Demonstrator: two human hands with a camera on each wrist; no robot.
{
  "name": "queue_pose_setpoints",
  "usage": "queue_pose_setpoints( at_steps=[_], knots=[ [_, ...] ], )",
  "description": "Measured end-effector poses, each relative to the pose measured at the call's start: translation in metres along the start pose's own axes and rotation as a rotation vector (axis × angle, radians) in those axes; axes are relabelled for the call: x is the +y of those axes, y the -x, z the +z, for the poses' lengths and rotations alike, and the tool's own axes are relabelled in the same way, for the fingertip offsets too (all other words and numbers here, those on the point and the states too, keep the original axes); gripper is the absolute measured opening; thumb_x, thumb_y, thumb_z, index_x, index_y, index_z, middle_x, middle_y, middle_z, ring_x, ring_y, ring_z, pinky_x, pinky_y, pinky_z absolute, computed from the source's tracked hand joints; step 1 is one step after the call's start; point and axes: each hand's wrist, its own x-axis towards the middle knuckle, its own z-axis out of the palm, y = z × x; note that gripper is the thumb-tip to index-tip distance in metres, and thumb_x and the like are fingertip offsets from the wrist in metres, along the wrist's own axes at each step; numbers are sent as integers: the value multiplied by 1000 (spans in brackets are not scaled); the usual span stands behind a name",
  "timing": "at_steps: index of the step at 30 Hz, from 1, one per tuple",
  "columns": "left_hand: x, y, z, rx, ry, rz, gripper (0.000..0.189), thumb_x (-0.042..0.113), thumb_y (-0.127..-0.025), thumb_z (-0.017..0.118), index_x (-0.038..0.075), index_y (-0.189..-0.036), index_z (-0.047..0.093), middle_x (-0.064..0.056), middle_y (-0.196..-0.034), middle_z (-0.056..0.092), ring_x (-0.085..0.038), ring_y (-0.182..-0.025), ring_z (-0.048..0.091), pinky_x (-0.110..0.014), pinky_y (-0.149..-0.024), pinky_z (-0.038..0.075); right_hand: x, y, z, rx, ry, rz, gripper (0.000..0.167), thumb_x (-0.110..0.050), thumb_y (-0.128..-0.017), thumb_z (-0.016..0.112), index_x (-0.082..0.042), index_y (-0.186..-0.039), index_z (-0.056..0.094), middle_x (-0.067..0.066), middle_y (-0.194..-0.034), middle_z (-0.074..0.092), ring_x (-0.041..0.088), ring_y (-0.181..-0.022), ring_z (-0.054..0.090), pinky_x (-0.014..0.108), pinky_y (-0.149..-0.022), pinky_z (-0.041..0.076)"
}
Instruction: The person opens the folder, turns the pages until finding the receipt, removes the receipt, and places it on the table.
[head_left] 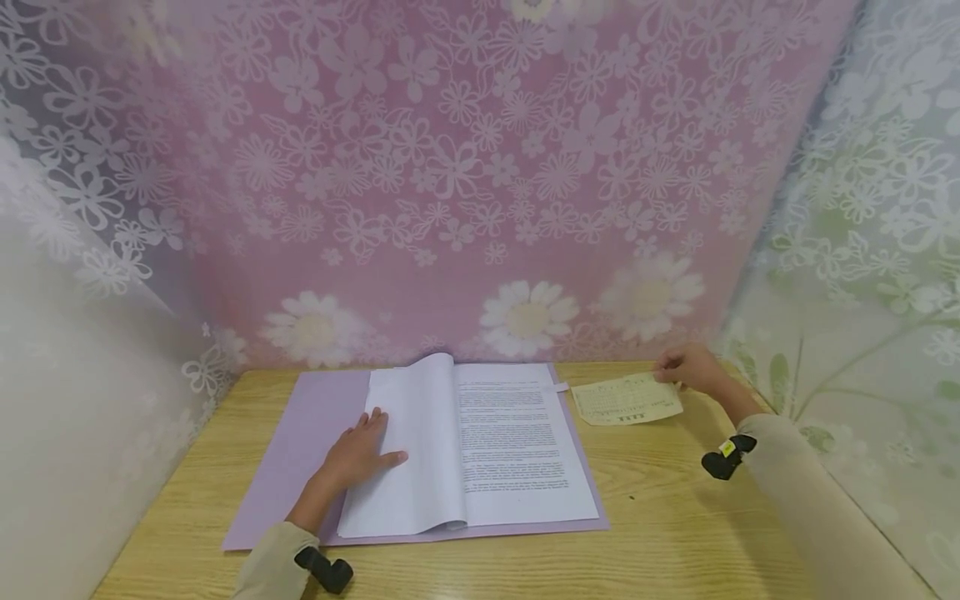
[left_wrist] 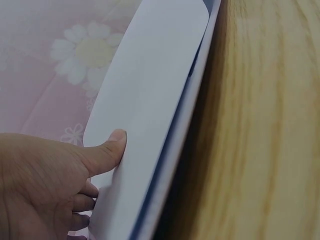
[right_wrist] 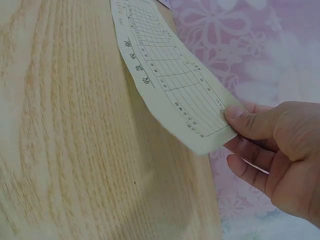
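Observation:
My left hand (head_left: 357,454) rests with spread fingers on the white turned-over pages (head_left: 420,467) of a stack of papers. The stack lies in an opened purple folder (head_left: 288,454), and a printed page (head_left: 513,442) shows on its right side. In the left wrist view the thumb presses flat on the blank sheet (left_wrist: 150,75). My right hand (head_left: 692,369) pinches a pale yellow receipt slip (head_left: 626,400) by its far right corner, between thumb and fingers. The right wrist view shows the slip (right_wrist: 170,75) with a printed table, its near end lifted above the table.
A wood-grain table (head_left: 652,533) carries everything. A small white tab (head_left: 559,387) sticks out from the folder's right edge, close to the slip. Flowered cloth (head_left: 480,208) stands behind the table and along both sides. A tiny dark speck (head_left: 632,497) lies right of the folder.

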Motion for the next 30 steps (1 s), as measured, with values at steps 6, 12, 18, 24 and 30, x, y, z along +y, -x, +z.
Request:
queue_pose_setpoints(
  at_steps=[6,12,18,24,30],
  knots=[
    [-2,-1,2,9,-18,0,87,42,-95,70,-12,-152,34,-32,-162,27,-52,-151,23,-66,-120,24,1,-3,8,4,5,-5,18,-5,-94,71,10,-103,72,23,-94,73,18,-74,66,44,-62,59],
    [-2,-2,3,17,-17,6,87,42,-94,71,-12,-152,35,-32,-161,28,-52,-151,24,-67,-119,25,2,-3,11,17,32,6,17,-2,-94,70,12,-103,71,26,-93,72,22,-73,65,40,-60,57],
    [-1,-3,1,7,-26,-4,88,43,-94,70,-11,-153,34,-32,-162,27,-51,-152,23,-65,-120,24,6,-5,15,32,44,25,17,-4,-94,70,11,-102,71,27,-97,72,25,-78,67,37,-62,56],
    [1,-2,-2,2,-18,-4,87,42,-95,70,-12,-152,34,-33,-162,27,-52,-151,23,-66,-120,24,12,-7,19,60,79,5,14,-4,-92,72,9,-98,74,23,-93,74,26,-82,68,33,-68,53],
    [1,-3,0,2,-26,-2,86,41,-95,70,-12,-152,34,-33,-162,27,-52,-151,23,-67,-120,24,17,-7,24,68,89,18,12,-4,-91,73,7,-95,74,21,-89,74,19,-76,65,34,-67,52]
  ],
)
